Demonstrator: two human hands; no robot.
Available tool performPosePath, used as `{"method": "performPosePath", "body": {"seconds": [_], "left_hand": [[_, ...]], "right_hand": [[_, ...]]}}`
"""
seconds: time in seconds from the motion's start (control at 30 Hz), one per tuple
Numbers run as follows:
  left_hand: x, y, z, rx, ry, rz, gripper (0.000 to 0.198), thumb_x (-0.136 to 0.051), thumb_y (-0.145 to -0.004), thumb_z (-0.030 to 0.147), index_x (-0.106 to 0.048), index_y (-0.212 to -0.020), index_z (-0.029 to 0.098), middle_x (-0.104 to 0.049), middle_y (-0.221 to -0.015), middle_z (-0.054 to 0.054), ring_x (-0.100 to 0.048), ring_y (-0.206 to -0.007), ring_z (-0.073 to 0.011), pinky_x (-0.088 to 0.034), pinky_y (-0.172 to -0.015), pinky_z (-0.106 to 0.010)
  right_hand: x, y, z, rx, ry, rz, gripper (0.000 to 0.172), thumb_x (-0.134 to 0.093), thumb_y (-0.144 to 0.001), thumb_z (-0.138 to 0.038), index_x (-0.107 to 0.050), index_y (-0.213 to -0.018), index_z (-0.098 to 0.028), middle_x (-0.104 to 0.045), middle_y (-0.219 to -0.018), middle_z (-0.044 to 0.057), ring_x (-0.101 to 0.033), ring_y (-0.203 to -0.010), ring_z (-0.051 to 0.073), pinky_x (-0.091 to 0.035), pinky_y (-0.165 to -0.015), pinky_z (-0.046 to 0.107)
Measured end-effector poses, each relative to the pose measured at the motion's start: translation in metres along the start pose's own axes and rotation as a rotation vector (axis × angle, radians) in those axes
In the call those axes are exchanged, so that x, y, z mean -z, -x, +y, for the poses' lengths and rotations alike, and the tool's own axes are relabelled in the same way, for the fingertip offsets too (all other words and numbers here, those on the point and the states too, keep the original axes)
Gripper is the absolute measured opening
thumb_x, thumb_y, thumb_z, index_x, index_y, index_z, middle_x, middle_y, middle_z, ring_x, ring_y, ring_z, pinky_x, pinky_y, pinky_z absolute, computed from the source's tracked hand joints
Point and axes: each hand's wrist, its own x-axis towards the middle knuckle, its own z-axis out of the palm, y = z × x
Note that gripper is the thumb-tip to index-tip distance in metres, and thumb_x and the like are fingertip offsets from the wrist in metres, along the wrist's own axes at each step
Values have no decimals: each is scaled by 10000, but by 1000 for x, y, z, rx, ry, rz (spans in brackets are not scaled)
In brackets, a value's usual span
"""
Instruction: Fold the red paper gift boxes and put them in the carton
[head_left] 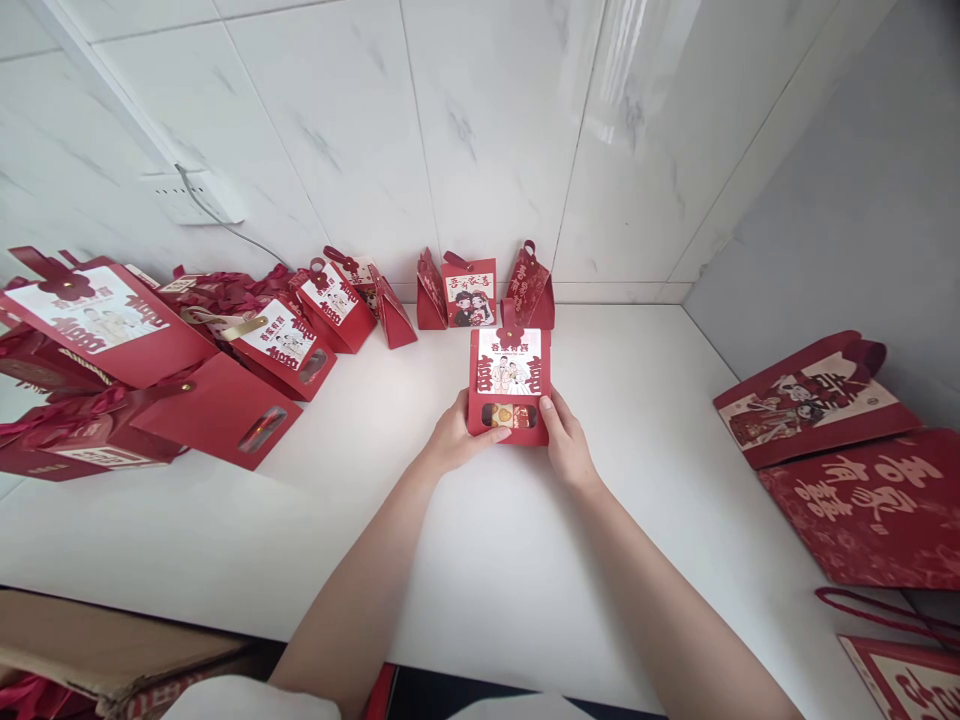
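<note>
– Head view: hands?
– Left hand [459, 438] and right hand [568, 442] partly closed, gripping opposite sides of a red box [510, 375], centre of frame.
– Contents?
– Printed packets [523, 416] visible inside. Boxes [214, 408] at left of frame: contents unclear.

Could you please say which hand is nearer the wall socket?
Left. The left hand holds the red gift box by its left side, below and right of the wall socket; the right hand, on the box's right side, is farther right.
</note>
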Motion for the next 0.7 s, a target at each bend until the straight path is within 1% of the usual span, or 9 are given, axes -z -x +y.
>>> {"method": "performPosePath", "body": {"seconds": [0.1,0.23,0.3,0.4,0.7], "left_hand": [[-2,1,3,11,-16,13,640,-713,-734,444,-453,-1281,237,-581,-1282,-82,-584,-1125,-252,-491,-920,-397],[-5,2,5,14,-31,53,617,-695,-747,471,-466,-1273,243,-573,-1291,-81,-574,-1140,-254,-483,-930,-385],[-5,2,5,16,-37,62,592,-673,-766,474,-469,-1273,246,-576,-1285,-77,-570,-1147,-253,-476,-939,-383],[-6,2,4,23,-44,68,557,-639,-792,478,-470,-1272,253,-582,-1277,-69,-569,-1147,-248,-472,-943,-382],[-5,1,4,-1,-60,58,552,-621,-805,473,-464,-1286,252,-577,-1292,-62,-561,-1160,-248,-464,-954,-373]], "right_hand": [[-1,1,-3,18,31,-3,570,-407,-926,-597,-394,-1427,-324,-473,-1411,-14,-456,-1288,251,-377,-1083,433],[-4,3,-7,86,108,-33,663,-527,-884,-560,-327,-1462,-306,-496,-1389,23,-488,-1251,263,-403,-1047,427],[-5,4,-8,106,120,-36,673,-540,-883,-541,-314,-1467,-297,-502,-1382,34,-495,-1241,261,-415,-1030,420],[-5,3,-7,102,143,-21,668,-541,-888,-520,-295,-1472,-307,-489,-1393,28,-493,-1244,256,-411,-1034,425],[-4,4,-3,76,161,-9,693,-550,-879,-524,-281,-1477,-303,-480,-1402,31,-490,-1250,261,-415,-1032,436]]}}
